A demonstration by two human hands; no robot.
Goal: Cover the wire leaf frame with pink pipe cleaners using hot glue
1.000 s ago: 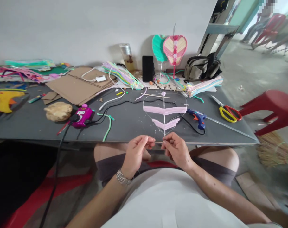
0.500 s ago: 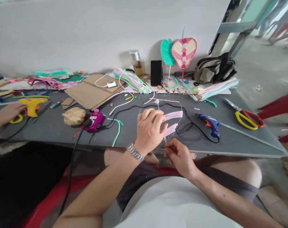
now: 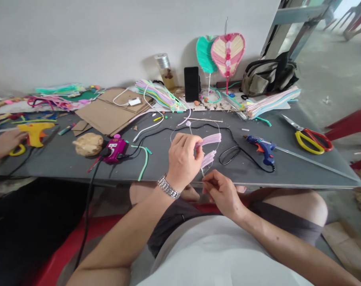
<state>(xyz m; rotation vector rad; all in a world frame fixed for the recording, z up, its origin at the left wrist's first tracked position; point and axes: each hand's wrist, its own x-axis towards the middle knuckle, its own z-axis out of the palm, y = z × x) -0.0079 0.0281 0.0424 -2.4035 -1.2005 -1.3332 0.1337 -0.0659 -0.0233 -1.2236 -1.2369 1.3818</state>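
Observation:
A round wire fan frame (image 3: 219, 131) lies at the table's front, partly hidden by my left hand. Two bands of lilac pipe cleaners (image 3: 211, 138) cross it, and a small lilac tuft (image 3: 188, 124) sits on its stem near the top. My left hand (image 3: 184, 155), with a metal watch at the wrist, is closed over the frame, thumb and fingertips pinching the left end of the upper lilac band. Below it, at the table edge, my right hand (image 3: 223, 194) pinches the thin stem of the fan frame.
A blue glue gun (image 3: 262, 149) with a long glue stick and scissors (image 3: 309, 139) lie right. Left are a purple power socket (image 3: 115, 151), a pale lump (image 3: 87, 144) and cardboard (image 3: 104, 115). Pipe-cleaner bundles, a phone (image 3: 191, 84) and finished fans (image 3: 228, 55) stand behind. Another person's hand (image 3: 7, 143) is far left.
The view has shifted slightly. My left fingers have curled in more around the upper lilac band, while my right hand keeps its pinch on the stem.

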